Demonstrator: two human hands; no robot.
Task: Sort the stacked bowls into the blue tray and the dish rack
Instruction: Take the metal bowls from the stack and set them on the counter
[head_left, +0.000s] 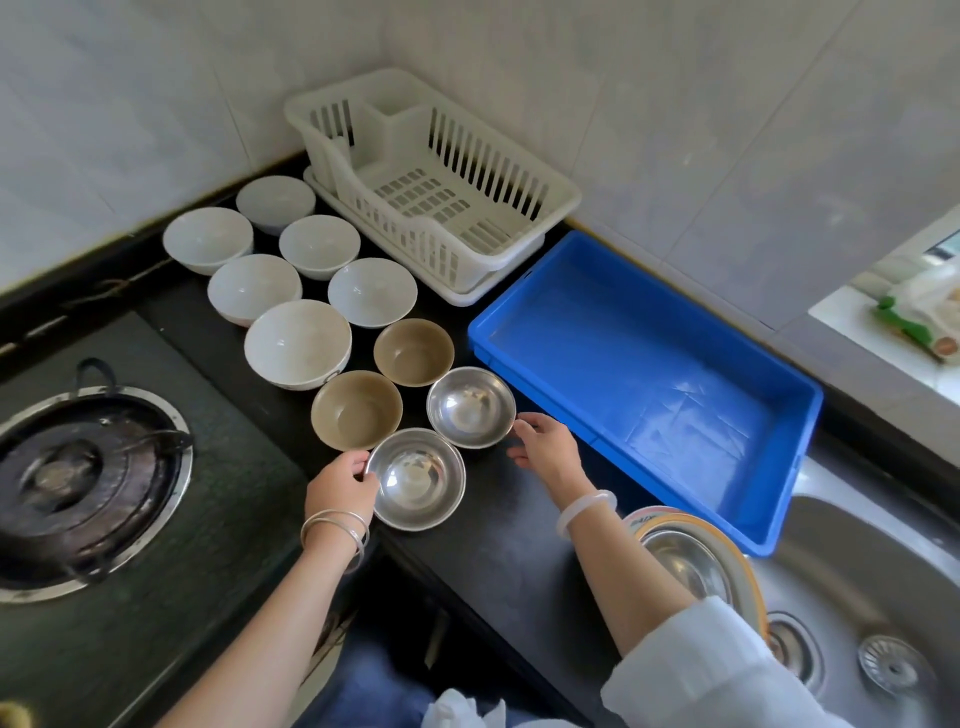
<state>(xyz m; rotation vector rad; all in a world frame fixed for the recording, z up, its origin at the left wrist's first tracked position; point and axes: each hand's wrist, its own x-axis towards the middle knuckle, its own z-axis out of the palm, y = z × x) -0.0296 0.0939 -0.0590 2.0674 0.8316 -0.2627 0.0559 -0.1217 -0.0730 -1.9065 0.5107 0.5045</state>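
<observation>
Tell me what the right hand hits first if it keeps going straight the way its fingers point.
The right hand points up-left; its fingertips sit at the rim of the farther steel bowl, so that bowl comes first. Actual contact is unclear.

Ten bowls (337, 332) stand in two rows on the counter (498, 525), between the stove (88, 488) on the left and the tray (644, 379) on the right. The dish rack (431, 182) stands behind the tray, in the corner. The sink (857, 613) lies right of the tray's near end.

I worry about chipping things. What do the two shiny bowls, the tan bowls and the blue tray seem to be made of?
Shiny bowls: likely stainless steel, mirror-like glare. Tan bowls: probably glazed ceramic, though melamine is possible; soft sheen. Blue tray: moulded plastic, uniform colour, slightly glossy.
</observation>
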